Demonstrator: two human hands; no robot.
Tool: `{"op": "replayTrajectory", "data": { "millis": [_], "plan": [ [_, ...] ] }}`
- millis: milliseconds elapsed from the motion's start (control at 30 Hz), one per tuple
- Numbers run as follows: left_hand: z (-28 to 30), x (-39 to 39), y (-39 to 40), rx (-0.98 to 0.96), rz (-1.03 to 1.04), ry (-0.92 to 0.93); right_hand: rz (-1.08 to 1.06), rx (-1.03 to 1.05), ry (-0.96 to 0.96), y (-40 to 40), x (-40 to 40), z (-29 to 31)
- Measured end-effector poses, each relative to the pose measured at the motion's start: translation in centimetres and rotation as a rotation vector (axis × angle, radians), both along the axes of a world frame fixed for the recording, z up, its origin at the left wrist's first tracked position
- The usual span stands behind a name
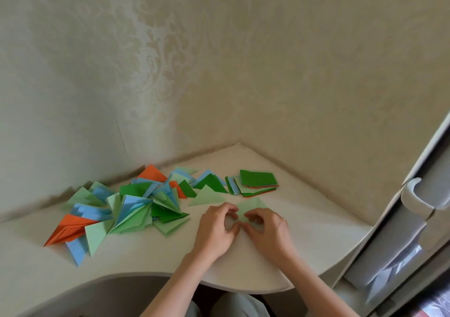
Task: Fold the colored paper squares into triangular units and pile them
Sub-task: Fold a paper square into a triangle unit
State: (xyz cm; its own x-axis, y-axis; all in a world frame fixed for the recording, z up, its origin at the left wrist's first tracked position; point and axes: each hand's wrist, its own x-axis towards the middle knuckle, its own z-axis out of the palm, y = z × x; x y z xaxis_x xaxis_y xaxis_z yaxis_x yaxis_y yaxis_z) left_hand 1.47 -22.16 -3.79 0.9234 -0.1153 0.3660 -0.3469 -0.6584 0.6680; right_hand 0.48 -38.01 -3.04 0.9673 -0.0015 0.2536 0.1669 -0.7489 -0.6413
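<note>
A light green paper (250,206) lies flat on the cream table (146,253), partly folded, and both hands press on its near edge. My left hand (216,229) and my right hand (267,229) pinch it with curled fingers, thumbs nearly touching. A big loose pile of folded triangles (136,209) in orange, blue, light and dark green spreads to the left. One light green triangle (207,197) lies alone just beyond my left hand. A small stack of unfolded squares (255,182), dark green on top, sits behind the hands.
Wallpapered walls meet in a corner behind the table. A grey cabinet with a handle (416,200) stands close on the right. The table's curved front edge (219,282) runs just above my lap.
</note>
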Motion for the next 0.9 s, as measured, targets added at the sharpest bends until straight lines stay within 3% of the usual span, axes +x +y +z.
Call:
{"op": "replayTrajectory", "data": {
  "millis": [433, 633, 733, 900],
  "plan": [
    [-0.2, 0.6, -0.1, -0.052, 0.012, 0.036, -0.014, 0.08, 0.142, -0.1, 0.8, 0.0],
    [0.0, 0.0, 0.7, -0.108, -0.038, 0.081, 0.033, 0.074, 0.099, -0.6, 0.7, -0.3],
    [0.3, -0.2, 1.0, -0.177, -0.058, 0.144, 0.015, 0.002, 0.064, -0.3, 0.4, -0.3],
    [0.4, -0.7, 1.2, -0.1, -0.063, 0.105, 0.015, -0.17, 0.024, 0.4, 0.3, -0.4]
  ]
}}
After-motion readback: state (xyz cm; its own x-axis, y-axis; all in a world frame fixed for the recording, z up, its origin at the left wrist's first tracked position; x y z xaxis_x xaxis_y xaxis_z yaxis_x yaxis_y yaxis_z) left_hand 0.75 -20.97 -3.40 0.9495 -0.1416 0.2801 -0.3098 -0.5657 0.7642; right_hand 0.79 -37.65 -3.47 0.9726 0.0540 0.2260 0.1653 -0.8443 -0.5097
